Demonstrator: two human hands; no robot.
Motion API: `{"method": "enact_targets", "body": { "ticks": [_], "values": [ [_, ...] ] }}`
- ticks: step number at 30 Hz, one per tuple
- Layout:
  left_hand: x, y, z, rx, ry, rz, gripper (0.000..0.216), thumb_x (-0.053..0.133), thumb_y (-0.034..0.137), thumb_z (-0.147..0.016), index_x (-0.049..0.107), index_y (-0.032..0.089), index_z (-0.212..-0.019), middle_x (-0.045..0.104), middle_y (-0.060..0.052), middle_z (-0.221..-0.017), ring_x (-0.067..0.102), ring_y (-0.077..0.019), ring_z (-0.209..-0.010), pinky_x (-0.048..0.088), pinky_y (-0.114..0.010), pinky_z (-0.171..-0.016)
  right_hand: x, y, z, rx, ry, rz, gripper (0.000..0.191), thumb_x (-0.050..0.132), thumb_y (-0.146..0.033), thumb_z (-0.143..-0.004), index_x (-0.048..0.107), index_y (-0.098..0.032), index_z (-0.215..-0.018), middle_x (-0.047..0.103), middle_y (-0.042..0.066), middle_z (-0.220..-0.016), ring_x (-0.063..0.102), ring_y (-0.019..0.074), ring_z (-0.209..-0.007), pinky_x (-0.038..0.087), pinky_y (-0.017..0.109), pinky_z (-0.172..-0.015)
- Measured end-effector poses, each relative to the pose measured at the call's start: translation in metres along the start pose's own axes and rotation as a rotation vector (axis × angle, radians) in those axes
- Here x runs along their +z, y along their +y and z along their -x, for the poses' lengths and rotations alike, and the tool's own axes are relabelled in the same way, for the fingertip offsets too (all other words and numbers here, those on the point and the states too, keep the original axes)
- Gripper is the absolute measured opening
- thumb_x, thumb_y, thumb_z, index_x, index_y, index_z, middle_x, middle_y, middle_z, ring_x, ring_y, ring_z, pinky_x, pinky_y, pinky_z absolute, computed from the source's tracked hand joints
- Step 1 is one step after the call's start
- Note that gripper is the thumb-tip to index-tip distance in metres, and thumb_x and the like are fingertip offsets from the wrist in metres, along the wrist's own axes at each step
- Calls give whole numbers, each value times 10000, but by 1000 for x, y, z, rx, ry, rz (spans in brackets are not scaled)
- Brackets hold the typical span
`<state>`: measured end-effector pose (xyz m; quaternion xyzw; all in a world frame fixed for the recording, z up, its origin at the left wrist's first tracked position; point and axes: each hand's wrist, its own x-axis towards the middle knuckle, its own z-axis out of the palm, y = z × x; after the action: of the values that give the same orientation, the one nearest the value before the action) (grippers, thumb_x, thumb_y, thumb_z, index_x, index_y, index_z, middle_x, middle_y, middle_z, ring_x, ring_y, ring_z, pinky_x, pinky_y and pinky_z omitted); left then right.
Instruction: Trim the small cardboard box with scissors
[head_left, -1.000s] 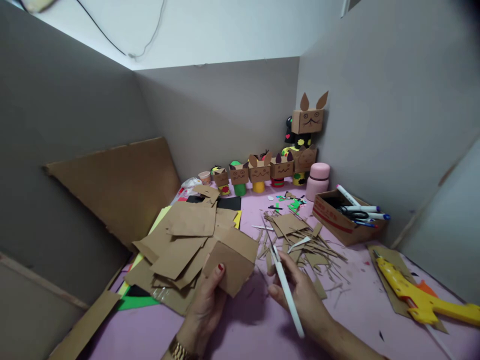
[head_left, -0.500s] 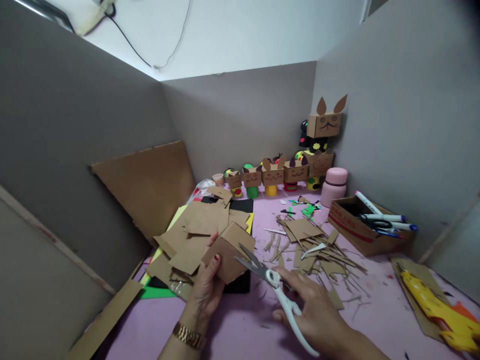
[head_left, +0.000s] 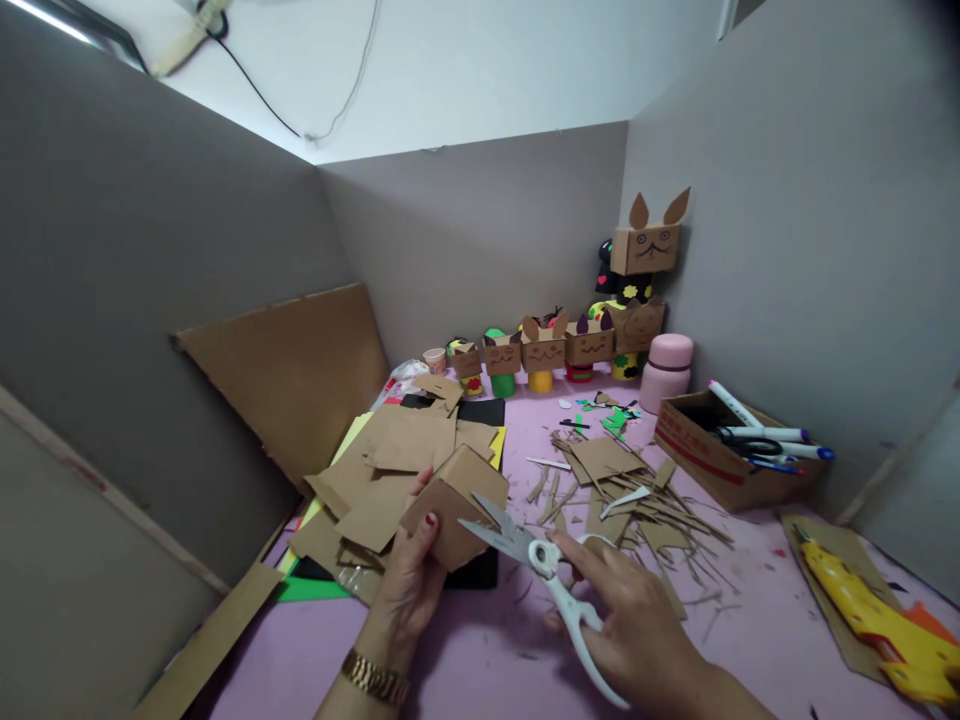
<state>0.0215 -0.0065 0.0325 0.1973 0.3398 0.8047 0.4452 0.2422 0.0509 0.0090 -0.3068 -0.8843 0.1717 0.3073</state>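
The left hand [head_left: 409,590] grips a small brown cardboard box [head_left: 454,495] from below and from the near side, with the thumb pressed on its near face and the fingers curled round behind it. It holds the box tilted above the table [head_left: 480,665], near the middle of the scene. A gold watch [head_left: 373,678] sits on that wrist. The right hand [head_left: 637,630] is closed on the white handles of the scissors [head_left: 541,560], fingers through the loops. The blades are parted and point left and far, with their tips just at the box's right near corner; I cannot tell whether they touch it. Left of the box and partly under it lies a pile [head_left: 382,465] of flat brown cardboard pieces on black, yellow and green sheets. Right of the box, cardboard scraps [head_left: 637,500] and thin strips are strewn over the pink top. A large cardboard sheet [head_left: 292,370] leans on the left wall. Along the far wall stands a row of box-headed figures [head_left: 544,350] with ears and drawn faces, and one taller figure [head_left: 646,248] stands in the far right corner. A pink bottle [head_left: 666,372] is just right of the row. Further right, an open carton [head_left: 705,460] holds markers and dark scissors. A yellow glue gun [head_left: 870,615] lies on a cardboard piece at the near right edge, well apart from both hands.
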Motion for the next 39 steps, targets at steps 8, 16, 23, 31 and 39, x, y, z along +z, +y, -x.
{"method": "enact_targets", "body": {
  "ticks": [8, 16, 23, 31, 39],
  "values": [
    [-1, -1, 1, -22, 30, 51, 598, 805, 195, -638, 598, 286, -1191, 754, -4, -956, 689, -133, -779, 569, -199, -707, 6, 5, 0, 37, -14, -86, 555, 629, -293, -750, 534, -194, -1288, 666, 86, -902, 640, 253, -794, 520, 375, -687],
    [1, -1, 0, -61, 72, 124, 558, 828, 206, -600, 638, 320, -1112, 768, 22, -842, 703, -147, -764, 568, -279, -773, 4, 5, -11, 425, 34, -352, 550, 631, -332, -720, 592, -174, -1245, 688, 83, -1135, 645, 255, -1013, 517, 296, -838],
    [0, -4, 5, -119, 20, 97, 611, 780, 180, -668, 568, 295, -1230, 765, 15, -822, 693, -154, -775, 542, -280, -827, 1, 4, -11, 347, 0, -250, 550, 651, -294, -689, 606, -225, -1232, 682, 80, -1147, 655, 263, -987, 513, 345, -840],
    [-4, -8, 7, -167, -54, 37, 665, 757, 245, -702, 489, 337, -1304, 760, -3, -935, 693, -170, -811, 550, -246, -716, 1, 13, -10, 292, 24, -281, 537, 657, -292, -713, 607, -178, -1235, 670, 117, -1167, 636, 284, -1031, 501, 382, -874],
    [-5, -10, 8, -225, 32, 103, 693, 794, 224, -657, 505, 301, -1283, 769, -12, -860, 719, -200, -736, 589, -305, -694, -4, 12, -12, 241, -10, -422, 420, 656, -258, -731, 666, -200, -1147, 736, 51, -985, 677, 252, -871, 530, 304, -767]
  ]
}}
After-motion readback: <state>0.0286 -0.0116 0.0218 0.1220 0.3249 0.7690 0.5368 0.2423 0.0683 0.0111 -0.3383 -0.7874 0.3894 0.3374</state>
